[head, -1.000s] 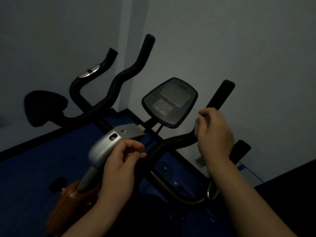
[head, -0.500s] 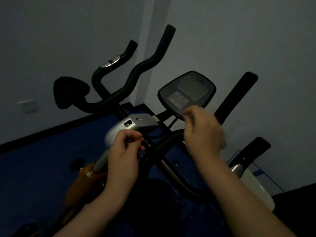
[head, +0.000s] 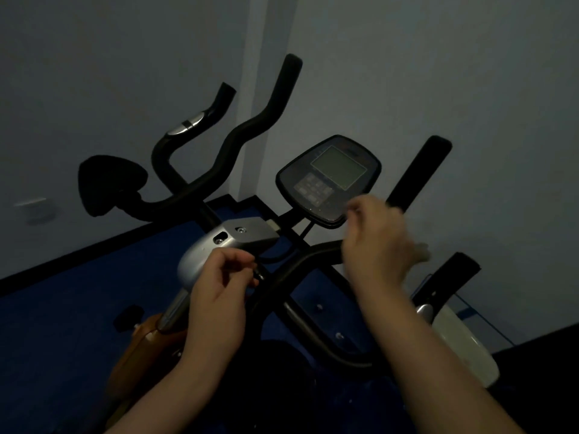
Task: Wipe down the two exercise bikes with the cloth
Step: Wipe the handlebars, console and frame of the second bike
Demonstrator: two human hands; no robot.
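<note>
Right hand (head: 379, 245) sits blurred at centre right, fingers curled, a pale scrap of cloth (head: 421, 252) poking out beside it, just below the console (head: 329, 180). Left hand (head: 219, 283) curls loosely at lower centre, by the silver housing (head: 219, 245); what it holds, I can't tell. Risk: a hurried swipe could press the console buttons. A moment ago that right hand was on the handlebar.

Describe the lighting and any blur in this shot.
Head view: dim throughout, the dark handlebar and saddle losing detail against the floor; the right hand is smeared by motion blur, so its grip is unclear; the left hand and console are sharper; wide-angle lens bends the edges.
</note>
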